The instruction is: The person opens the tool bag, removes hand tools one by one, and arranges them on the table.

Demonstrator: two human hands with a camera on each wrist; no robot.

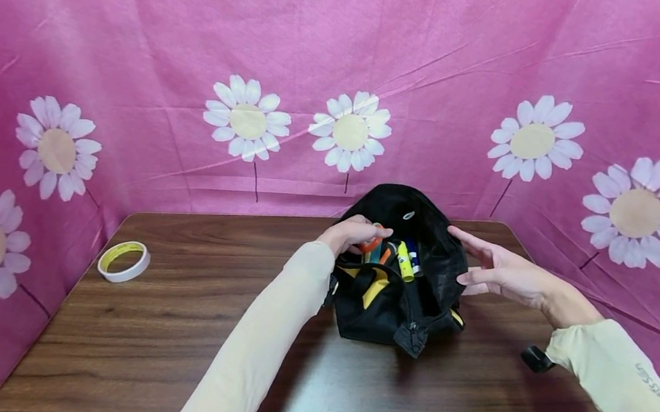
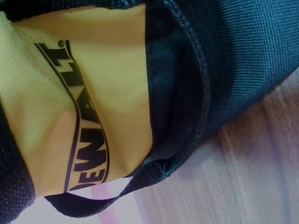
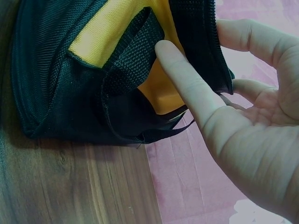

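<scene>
A black zippered DeWalt tool bag (image 1: 375, 321) with yellow panels stands unzipped on the table. My left hand (image 1: 353, 234) reaches into its mouth from the left and holds an orange item (image 1: 371, 244), partly hidden by the fingers. Inside the bag, beside that hand, lie a yellow marker-like tube (image 1: 405, 262) and a blue and white one (image 1: 414, 258). On the other side, my right hand (image 1: 501, 272) pinches the bag's edge; in the right wrist view its thumb (image 3: 184, 79) presses near the webbing handle (image 3: 135, 51). The left wrist view shows the yellow DeWalt panel (image 2: 121, 79), without the hand.
A white roll of tape (image 1: 139, 266) with a yellow core lies at the left edge of the brown wooden table (image 1: 203, 266). Pink cloth (image 1: 444, 43) printed with white daisies hangs behind the table and along both sides.
</scene>
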